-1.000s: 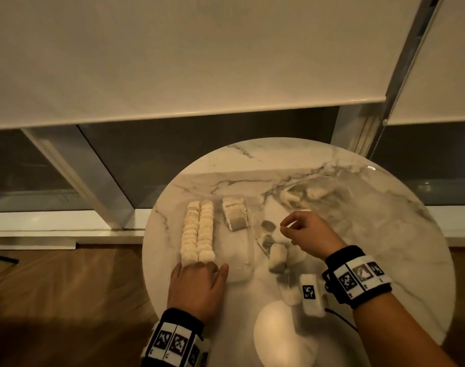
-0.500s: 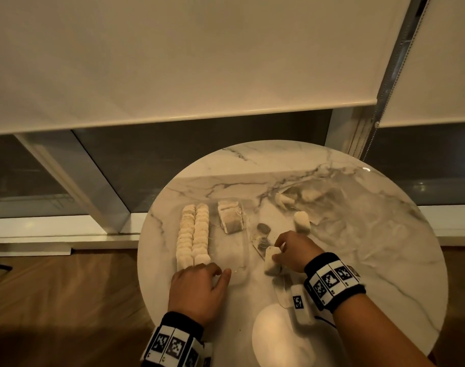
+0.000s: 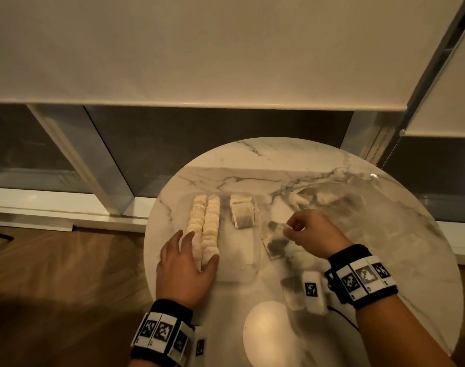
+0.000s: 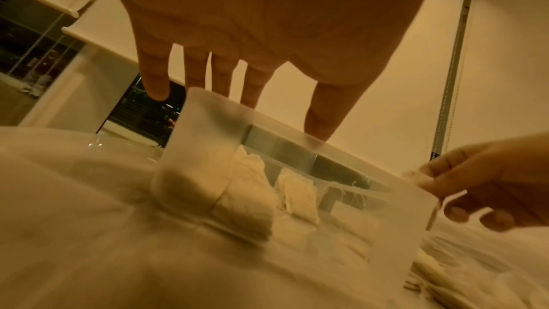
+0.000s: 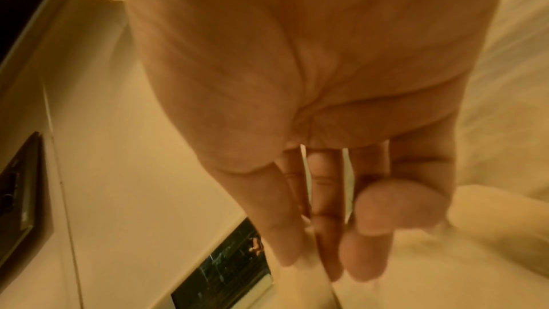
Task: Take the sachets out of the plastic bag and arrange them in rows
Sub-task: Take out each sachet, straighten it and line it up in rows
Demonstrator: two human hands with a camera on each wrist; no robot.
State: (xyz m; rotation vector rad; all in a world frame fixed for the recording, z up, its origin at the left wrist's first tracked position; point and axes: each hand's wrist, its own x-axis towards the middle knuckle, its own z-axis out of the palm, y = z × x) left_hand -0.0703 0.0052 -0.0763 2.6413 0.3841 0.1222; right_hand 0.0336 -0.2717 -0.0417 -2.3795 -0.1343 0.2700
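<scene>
Two long rows of pale sachets lie in a shallow clear tray on the round marble table. My left hand rests flat at the rows' near end, fingers straight. A short stack of sachets lies to the right of the rows. My right hand pinches a small sachet above loose, darker sachets. The crumpled clear plastic bag lies behind it with a few sachets inside. In the left wrist view the rows sit behind the tray wall.
A white tagged device with a cable lies by my right wrist. A bright lamp reflection shows on the table's near part. Window frames and lowered blinds stand behind the table; wooden floor lies to the left.
My right hand dipped to the loose sachets near the front, then lifted back toward the tray with a sachet pinched. My left hand slid forward onto the rows' near end.
</scene>
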